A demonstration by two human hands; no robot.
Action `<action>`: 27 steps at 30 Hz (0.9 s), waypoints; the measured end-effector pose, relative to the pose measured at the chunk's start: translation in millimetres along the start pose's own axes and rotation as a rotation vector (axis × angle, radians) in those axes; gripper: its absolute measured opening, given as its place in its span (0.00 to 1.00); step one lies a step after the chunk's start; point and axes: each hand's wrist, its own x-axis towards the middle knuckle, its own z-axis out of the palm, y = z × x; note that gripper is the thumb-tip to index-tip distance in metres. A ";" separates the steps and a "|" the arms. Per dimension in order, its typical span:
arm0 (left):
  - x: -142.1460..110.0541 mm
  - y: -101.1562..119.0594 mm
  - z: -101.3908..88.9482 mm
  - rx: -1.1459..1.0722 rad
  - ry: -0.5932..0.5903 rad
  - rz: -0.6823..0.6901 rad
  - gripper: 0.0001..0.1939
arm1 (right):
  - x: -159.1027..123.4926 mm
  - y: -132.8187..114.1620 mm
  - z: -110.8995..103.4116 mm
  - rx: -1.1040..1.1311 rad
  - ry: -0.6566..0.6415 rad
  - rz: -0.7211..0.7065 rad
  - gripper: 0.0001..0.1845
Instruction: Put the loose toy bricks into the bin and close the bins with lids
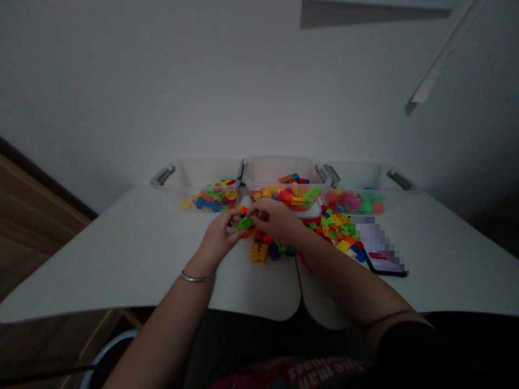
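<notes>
And the left hand (pixel 219 235) pinched a green toy brick (pixel 244 223) between its fingers, the right hand (pixel 278 217) grip unclear; steady support looked wisest!

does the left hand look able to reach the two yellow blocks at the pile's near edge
Probably yes: the yellow blocks lie close by, uncovered, though the left hand is busy holding a green block.

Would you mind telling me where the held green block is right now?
In the head view, the green block is just left of centre, held by the left hand beside the right hand, in front of the middle clear bin.
</notes>
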 end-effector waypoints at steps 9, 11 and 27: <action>-0.6 -5.0 0.0 0.068 0.036 0.043 0.14 | 0.6 -8.3 -28.9 -0.203 0.218 0.003 0.10; 0.0 -7.0 0.3 0.101 0.043 0.044 0.13 | 1.6 -5.7 -46.0 -0.259 0.362 0.045 0.09; 2.7 -26.8 -1.1 0.328 -0.030 0.043 0.14 | -1.4 46.6 -88.9 -0.549 0.388 0.334 0.11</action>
